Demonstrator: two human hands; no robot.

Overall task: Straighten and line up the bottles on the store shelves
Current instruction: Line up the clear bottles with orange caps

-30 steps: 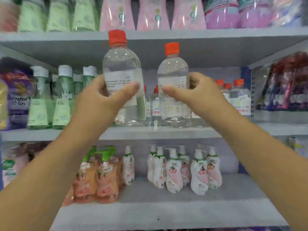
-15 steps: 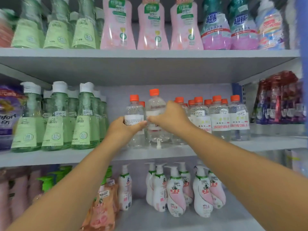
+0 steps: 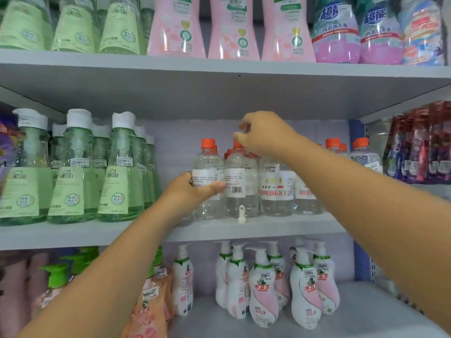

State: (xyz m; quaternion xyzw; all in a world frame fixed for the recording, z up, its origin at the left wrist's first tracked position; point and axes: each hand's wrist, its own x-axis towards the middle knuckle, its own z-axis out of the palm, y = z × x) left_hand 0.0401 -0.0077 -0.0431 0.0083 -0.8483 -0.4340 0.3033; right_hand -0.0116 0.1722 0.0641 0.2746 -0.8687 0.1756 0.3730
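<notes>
Clear bottles with orange caps stand in a group on the middle shelf (image 3: 280,228). My left hand (image 3: 192,191) grips the leftmost clear bottle (image 3: 207,164) around its label, and the bottle stands upright on the shelf. Beside it stands a second clear bottle (image 3: 240,184), its barcode label facing me. My right hand (image 3: 263,135) hovers at that bottle's cap with fingers loosely curled; the cap is mostly hidden behind them, so I cannot tell whether they touch it. More clear bottles (image 3: 275,189) continue to the right, partly behind my right forearm.
Tall green bottles (image 3: 73,172) fill the left of the same shelf. Pink bottles (image 3: 231,28) and green ones stand on the shelf above. White and pink pump bottles (image 3: 263,284) occupy the lower shelf. Dark red pouches (image 3: 419,145) hang at right. A small white clip (image 3: 241,214) sits on the shelf edge.
Both clear bottles went from held up near me to standing on the middle shelf. My right hand let go of its bottle and rose to its cap; my left hand still grips its bottle.
</notes>
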